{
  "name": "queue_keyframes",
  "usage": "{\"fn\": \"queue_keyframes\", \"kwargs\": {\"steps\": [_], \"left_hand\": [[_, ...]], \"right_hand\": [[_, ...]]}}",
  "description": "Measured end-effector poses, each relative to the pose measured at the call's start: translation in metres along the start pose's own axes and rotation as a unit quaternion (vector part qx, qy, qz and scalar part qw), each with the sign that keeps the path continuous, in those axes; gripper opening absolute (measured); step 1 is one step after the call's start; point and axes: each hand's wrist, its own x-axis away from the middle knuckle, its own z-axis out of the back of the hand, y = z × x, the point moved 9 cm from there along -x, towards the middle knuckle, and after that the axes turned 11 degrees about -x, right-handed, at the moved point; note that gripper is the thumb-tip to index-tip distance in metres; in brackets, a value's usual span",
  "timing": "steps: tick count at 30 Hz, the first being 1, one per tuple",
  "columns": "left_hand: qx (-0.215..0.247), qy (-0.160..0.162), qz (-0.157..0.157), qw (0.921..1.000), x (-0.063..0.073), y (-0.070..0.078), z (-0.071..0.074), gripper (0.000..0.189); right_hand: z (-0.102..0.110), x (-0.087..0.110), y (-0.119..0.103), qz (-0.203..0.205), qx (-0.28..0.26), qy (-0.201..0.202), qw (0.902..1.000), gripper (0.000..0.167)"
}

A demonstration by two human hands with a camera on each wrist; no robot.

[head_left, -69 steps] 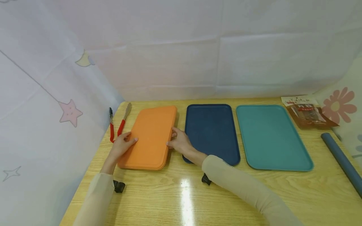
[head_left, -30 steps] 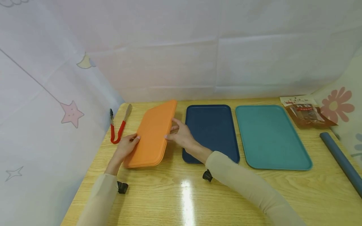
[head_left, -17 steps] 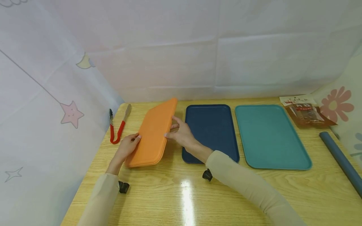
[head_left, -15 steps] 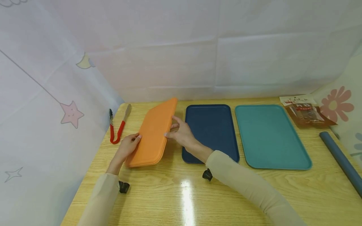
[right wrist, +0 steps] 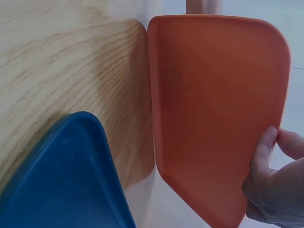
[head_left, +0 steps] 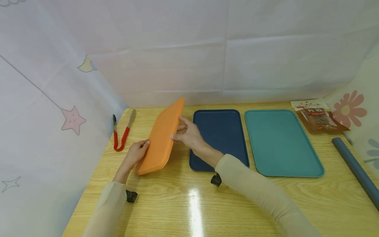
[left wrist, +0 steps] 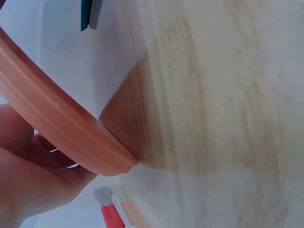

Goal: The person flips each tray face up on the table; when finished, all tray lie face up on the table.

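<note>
An orange tray (head_left: 161, 141) stands steeply tilted at the left of the table, its right long side raised and its lower long edge right at the wood. Its flat outer face shows in the head view; the rimmed hollow side of the tray (right wrist: 213, 104) fills much of the right wrist view. My left hand (head_left: 136, 154) grips the lower left edge, thumb on the outer face and other fingers mostly behind. With thumb and fingers, my right hand (head_left: 191, 135) pinches the raised edge. The navy tray (head_left: 217, 131) lies just to the right, partly under my right forearm.
Red-handled tongs (head_left: 119, 138) lie spread at the left edge of the wooden table (head_left: 165, 210). Farther right are a teal tray (head_left: 282, 144), a brown snack packet (head_left: 319, 117) and a long blue-grey roll (head_left: 355, 168). A printed curtain (head_left: 177, 65) encloses the back and sides.
The orange tray has gone from nearly flat to steeply tilted, its right side rising with my right hand. My left hand has shifted slightly right along with the lower edge.
</note>
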Motion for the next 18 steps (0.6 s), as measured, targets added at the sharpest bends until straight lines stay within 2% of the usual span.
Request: {"fn": "queue_keyframes", "kwargs": {"steps": [8, 11, 18], "left_hand": [[0.022, -0.001, -0.011, 0.9997, 0.000, 0.008, -0.003, 0.046], [0.036, -0.003, -0.005, 0.9993, 0.000, 0.009, -0.004, 0.045], [0.042, -0.001, -0.011, 0.9991, 0.001, 0.014, -0.005, 0.043]], "right_hand": [[-0.004, 0.001, -0.009, 0.008, -0.011, -0.002, 0.9999, 0.086], [-0.004, 0.002, -0.011, 0.012, -0.012, -0.002, 0.9999, 0.086], [-0.007, 0.004, -0.019, 0.022, -0.017, -0.005, 0.9996, 0.086]]}}
